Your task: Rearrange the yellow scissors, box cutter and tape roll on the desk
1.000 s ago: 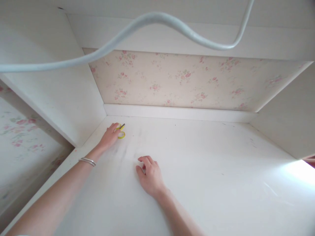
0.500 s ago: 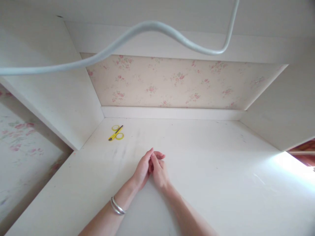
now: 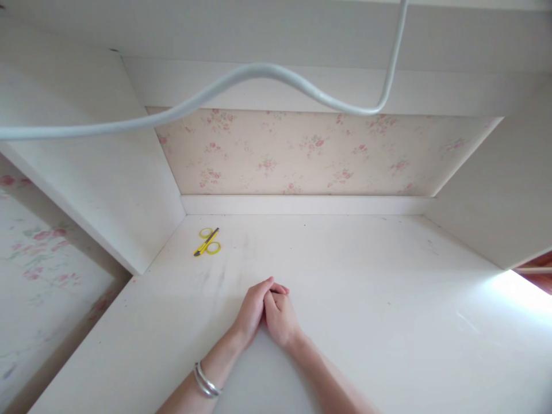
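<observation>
My left hand [image 3: 250, 313] and my right hand [image 3: 282, 321] are clasped together on the white tabletop [image 3: 366, 322]. The fingers of the left curl around the front of the right, whose fingers are folded in. No object shows in either hand. Two silver bangles [image 3: 206, 382] circle my left wrist. Farther back and to the left lies a yellow and black utility knife [image 3: 207, 241], out of touch with the hands. Beside it are two thin yellow rings, one behind [image 3: 206, 233] and one in front [image 3: 213, 248], which look like small tape rolls.
A pale cable [image 3: 259, 71] runs across the upper view, close to the camera. White panels enclose the table at left [image 3: 107, 190] and right [image 3: 495, 190]. Floral wallpaper [image 3: 293, 152] covers the back, above a white ledge [image 3: 302, 204].
The right hand's fingers have folded in and the two hands have closed more tightly together. The whole scene sits slightly lower in view, as the camera has tilted up a little.
</observation>
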Available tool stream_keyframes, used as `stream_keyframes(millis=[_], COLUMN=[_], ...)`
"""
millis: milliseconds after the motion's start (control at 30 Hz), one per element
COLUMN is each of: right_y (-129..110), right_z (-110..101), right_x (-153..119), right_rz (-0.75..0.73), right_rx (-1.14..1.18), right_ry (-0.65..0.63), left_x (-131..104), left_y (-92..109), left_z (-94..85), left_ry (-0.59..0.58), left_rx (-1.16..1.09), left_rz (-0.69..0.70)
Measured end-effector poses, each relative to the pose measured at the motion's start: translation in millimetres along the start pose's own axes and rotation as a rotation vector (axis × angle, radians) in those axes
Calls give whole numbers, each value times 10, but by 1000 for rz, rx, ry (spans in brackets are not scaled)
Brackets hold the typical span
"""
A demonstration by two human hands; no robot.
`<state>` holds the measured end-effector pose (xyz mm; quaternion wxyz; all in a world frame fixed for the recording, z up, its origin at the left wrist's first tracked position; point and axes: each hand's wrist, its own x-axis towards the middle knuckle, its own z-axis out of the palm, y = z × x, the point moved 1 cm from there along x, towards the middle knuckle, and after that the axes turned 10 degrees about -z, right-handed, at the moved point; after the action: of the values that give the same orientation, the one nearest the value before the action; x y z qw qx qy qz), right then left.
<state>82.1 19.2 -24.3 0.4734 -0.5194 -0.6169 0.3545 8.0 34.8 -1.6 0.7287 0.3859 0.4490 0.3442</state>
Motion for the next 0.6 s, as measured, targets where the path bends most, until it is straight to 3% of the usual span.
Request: stream_keyframes(millis=[600], right_y=[-14], right_z=[2], right_x=[-11], right_rz=[-9], right_rx=[16], right_ry=[-67], left_x=[-16], left_y=[23], left_z=[-44], left_ry=[19], left_rx=[140], left_rz=[82])
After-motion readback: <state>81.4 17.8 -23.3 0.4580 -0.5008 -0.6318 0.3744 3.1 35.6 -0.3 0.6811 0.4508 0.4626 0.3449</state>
